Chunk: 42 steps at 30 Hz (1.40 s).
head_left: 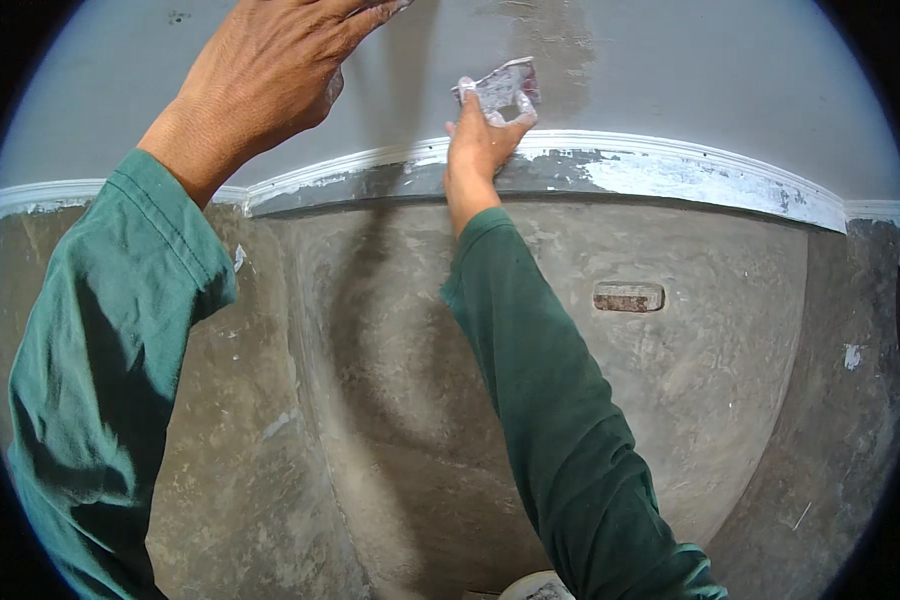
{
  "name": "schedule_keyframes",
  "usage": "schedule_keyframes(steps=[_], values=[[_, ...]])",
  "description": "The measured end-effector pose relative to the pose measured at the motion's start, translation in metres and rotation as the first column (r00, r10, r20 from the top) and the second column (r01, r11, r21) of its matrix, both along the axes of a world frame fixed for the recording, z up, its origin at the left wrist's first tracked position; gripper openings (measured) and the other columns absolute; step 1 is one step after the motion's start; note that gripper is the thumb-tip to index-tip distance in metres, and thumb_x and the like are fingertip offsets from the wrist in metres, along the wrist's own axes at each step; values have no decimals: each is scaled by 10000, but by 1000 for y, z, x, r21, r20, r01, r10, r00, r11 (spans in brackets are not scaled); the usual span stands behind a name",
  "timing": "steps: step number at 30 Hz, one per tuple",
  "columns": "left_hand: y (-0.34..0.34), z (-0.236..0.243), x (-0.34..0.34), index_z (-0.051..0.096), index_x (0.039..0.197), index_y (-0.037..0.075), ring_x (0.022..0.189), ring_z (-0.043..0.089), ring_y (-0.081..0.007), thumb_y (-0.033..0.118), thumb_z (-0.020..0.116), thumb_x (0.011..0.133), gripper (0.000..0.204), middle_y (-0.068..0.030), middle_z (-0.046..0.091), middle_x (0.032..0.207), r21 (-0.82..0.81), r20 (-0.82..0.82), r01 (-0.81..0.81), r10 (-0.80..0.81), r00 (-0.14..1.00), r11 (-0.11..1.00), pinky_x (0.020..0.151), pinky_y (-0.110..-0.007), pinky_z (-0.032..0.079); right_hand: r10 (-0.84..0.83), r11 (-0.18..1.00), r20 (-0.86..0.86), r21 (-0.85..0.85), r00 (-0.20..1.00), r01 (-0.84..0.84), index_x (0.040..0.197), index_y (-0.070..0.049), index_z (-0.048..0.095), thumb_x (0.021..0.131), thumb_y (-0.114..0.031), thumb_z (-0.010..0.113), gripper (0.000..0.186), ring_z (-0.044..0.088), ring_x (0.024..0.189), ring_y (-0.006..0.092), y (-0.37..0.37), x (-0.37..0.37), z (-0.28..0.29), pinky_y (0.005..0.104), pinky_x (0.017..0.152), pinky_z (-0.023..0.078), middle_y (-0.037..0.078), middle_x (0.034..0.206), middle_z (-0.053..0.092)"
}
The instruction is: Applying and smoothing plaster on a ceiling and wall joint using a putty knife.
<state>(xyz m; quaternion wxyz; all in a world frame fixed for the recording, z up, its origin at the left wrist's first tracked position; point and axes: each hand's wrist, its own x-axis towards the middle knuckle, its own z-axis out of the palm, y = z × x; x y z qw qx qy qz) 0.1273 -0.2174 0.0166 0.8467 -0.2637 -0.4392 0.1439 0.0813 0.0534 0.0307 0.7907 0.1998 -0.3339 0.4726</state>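
My right hand grips a small flat piece, smeared with white and reddish at its edges, pressed to the grey wall above a white moulded trim. Its fingertips are coated white. A darker damp-looking streak runs down the wall just above it. My left hand is raised at upper left, near the same wall, with curled, white-dusted fingertips; what it holds, if anything, is hidden at the frame's top.
Below the trim are rough plastered surfaces with angled corners on both sides and a small oblong recess at right. A round pale container shows at the bottom edge, between my arms.
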Motion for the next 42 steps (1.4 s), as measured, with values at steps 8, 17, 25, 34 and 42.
schedule_keyframes(steps=[8, 17, 25, 34, 42], values=[[-7, -1, -7, 508, 1511, 132, 1596, 123, -211, 163, 505, 938, 575, -22, 217, 1720, 33, 54, -57, 56, 997, 998, 1318, -512, 30, 98, 988, 416, 66, 904, -137, 1492, -94, 306, 897, -129, 767, 753, 605, 1215, 320, -32, 5, -41, 454, 871, 630, 242, 1445, 452], [-12, 0, -2, 563, 1468, 144, 1595, 129, -220, 165, 484, 950, 524, -27, 218, 1719, 22, 88, -116, 114, 990, 993, 1315, -517, 17, 257, 966, 45, -1, 965, -257, 1485, -117, 227, 941, -106, 710, 727, 551, 1280, 348, -1, 28, -22, 491, 920, 622, 281, 1454, 417], [-8, -12, 10, 548, 1479, 138, 1595, 128, -230, 172, 487, 958, 526, -46, 212, 1720, 99, 122, -172, 160, 980, 980, 1314, -518, 11, 95, 974, 458, 139, 884, -177, 1482, -99, 278, 912, -116, 748, 739, 574, 1259, 376, -14, 7, -40, 490, 920, 629, 320, 1445, 429], [-5, -17, 24, 517, 1503, 124, 1594, 131, -238, 179, 505, 938, 568, -57, 223, 1716, 65, 193, -154, 138, 971, 986, 1316, -517, 46, 332, 943, 143, -38, 933, -330, 1560, -180, 285, 896, -437, 700, 824, 434, 1369, 388, 39, 82, -42, 494, 881, 566, 211, 1505, 371], [-17, -18, 28, 488, 1524, 131, 1595, 125, -236, 174, 513, 929, 597, -59, 212, 1719, -8, 152, -88, 88, 985, 996, 1313, -529, 50, 122, 991, 144, 29, 982, -127, 1572, -162, 260, 969, -271, 679, 742, 469, 1346, 394, 36, 79, -49, 485, 917, 586, 271, 1517, 338]])
